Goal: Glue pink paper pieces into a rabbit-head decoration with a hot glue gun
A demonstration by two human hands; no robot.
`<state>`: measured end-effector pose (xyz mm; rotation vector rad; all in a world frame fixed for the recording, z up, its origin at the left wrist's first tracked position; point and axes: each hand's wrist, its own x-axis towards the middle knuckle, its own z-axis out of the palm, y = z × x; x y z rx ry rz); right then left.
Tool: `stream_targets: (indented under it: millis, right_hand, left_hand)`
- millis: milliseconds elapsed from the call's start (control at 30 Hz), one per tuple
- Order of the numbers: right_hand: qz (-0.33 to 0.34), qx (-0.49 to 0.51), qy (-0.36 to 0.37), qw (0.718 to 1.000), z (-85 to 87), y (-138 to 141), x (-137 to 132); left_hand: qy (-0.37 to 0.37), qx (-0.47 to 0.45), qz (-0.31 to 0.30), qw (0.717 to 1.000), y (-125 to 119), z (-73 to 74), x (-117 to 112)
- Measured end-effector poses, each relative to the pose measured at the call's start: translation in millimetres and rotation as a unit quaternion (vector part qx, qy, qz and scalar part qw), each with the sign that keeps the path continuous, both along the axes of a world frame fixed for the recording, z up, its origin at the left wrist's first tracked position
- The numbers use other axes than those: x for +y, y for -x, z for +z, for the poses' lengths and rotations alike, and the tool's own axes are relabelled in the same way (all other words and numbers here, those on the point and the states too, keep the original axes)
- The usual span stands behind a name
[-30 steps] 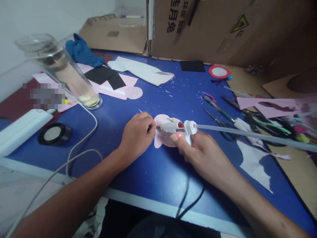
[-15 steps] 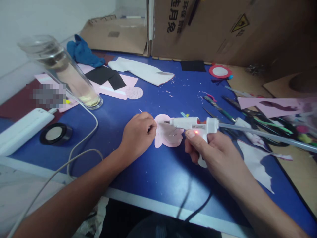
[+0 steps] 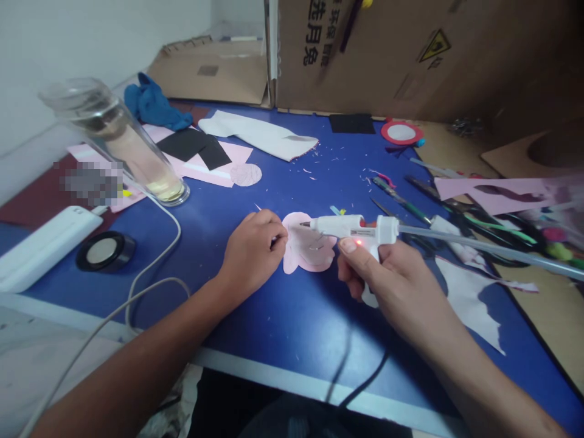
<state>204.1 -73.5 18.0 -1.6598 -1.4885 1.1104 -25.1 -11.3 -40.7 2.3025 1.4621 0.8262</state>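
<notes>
A pale pink flower-like cutout (image 3: pixel 305 257) lies on the blue tabletop in front of me. My left hand (image 3: pixel 256 252) rests at the cutout's left edge, its fingers curled together and pinching that edge. In my right hand (image 3: pixel 387 267) is a white glue gun (image 3: pixel 351 227) with a red light lit on its side. Its nozzle points left over the upper part of the cutout; whether the tip touches the surface I cannot tell. A long clear glue stick (image 3: pixel 493 249) sticks out of the gun's rear toward the right.
A tall glass of liquid (image 3: pixel 137 155), a white power strip (image 3: pixel 50 246) and a black tape roll (image 3: pixel 104 250) stand at left. Black felt (image 3: pixel 194 141) and a white cloth piece (image 3: pixel 260 135) lie behind. Scissors, pens and scraps clutter the right; a cardboard box (image 3: pixel 387 61) borders the back.
The whole view has shifted slightly. Both hands keep nearly the same places, with the glue gun's nozzle still over the pink cutout.
</notes>
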Motion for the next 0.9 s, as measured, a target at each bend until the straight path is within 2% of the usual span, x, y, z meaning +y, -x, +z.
stream_targets:
  millis: [567, 900]
  right_hand:
    - [-0.003, 0.003, 0.002, 1.000, 1.5, 0.2, 1.0]
    - [-0.004, 0.006, 0.000, 1.000, 1.1, -0.3, 1.7]
  left_hand:
    - [-0.044, 0.012, -0.033, 0.998, 5.3, -5.2, -0.4]
    - [-0.031, 0.002, -0.025, 0.999, 5.0, -1.5, -0.9]
